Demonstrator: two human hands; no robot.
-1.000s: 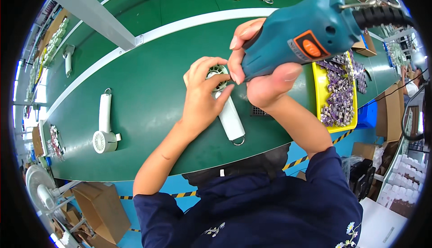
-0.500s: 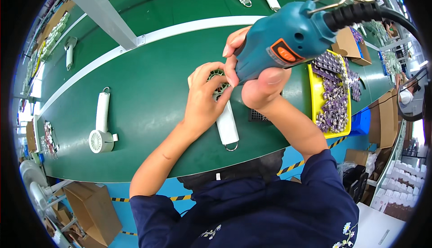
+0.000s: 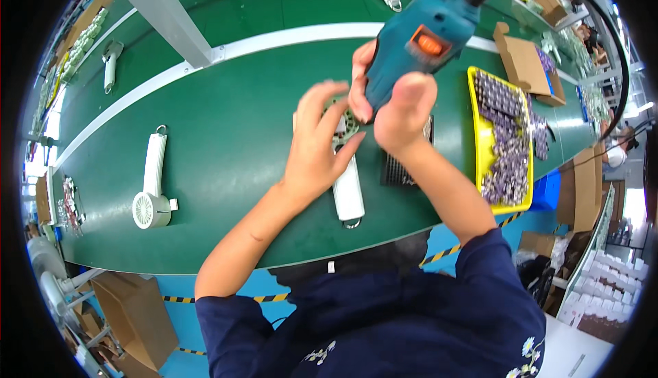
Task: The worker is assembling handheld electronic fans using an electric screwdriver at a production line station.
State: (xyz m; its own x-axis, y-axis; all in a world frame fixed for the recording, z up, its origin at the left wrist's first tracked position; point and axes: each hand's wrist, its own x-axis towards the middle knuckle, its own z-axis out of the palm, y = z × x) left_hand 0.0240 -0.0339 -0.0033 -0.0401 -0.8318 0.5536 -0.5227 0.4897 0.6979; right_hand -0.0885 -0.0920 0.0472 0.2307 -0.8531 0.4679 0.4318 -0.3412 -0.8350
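Right hand (image 3: 397, 121) clamps a teal corded power tool (image 3: 404, 56). Left hand (image 3: 314, 145) overlaps a white round-headed fan (image 3: 349, 193); its grip cannot be told.

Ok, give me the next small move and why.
Probably steady the white handheld fan with the left hand: thumb and fingers stand apart around its round head, while the right hand grips the teal power tool close by.

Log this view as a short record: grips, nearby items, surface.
left grip: at the round head of a white fan; contact unclear, blurred
right grip: wrapped around a teal power tool
second fan: white, lying to the left
yellow tray: to the right, holding purple-and-silver parts
dark block: between near fan and tray
surface: green table
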